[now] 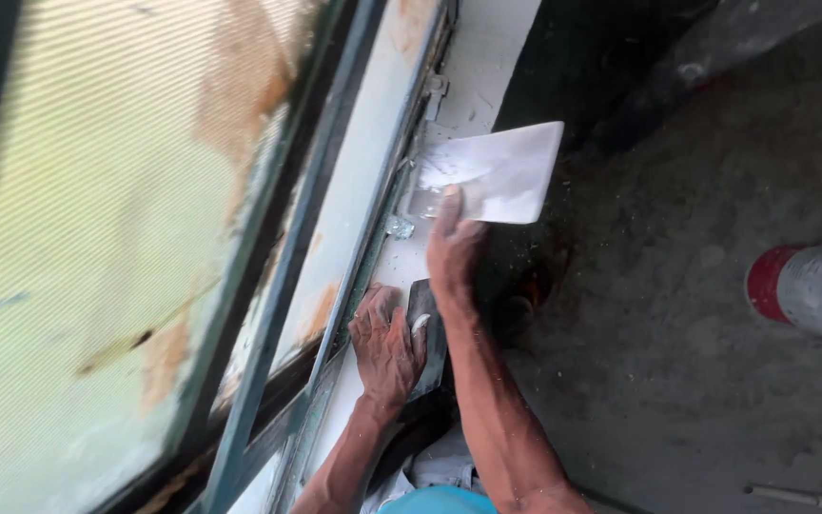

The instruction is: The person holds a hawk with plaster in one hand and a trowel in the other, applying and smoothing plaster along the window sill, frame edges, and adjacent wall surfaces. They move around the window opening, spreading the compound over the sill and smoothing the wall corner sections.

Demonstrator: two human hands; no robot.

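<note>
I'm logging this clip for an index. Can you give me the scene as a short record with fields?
setting: window frame above a grey concrete floor
right hand: presses a wide white-smeared putty blade against the white sill strip
left hand: rests on the sill, holding a dark flat tool
nearby: white cylinder with a red end on the floor
glass: stained, paint peeling

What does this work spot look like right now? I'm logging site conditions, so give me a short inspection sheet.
Surface: white-coated strip beside a green window frame, coating patchy.
Job's things: broad white-smeared trowel blade; dark flat tool.
Clutter: white specks on the grey floor; thin rod at the lower right.
Grippers: right hand presses the blade; left hand grips the dark tool.
Cables: nothing seen.
Surroundings: red-and-white cylinder at the right; stained window pane.
</note>
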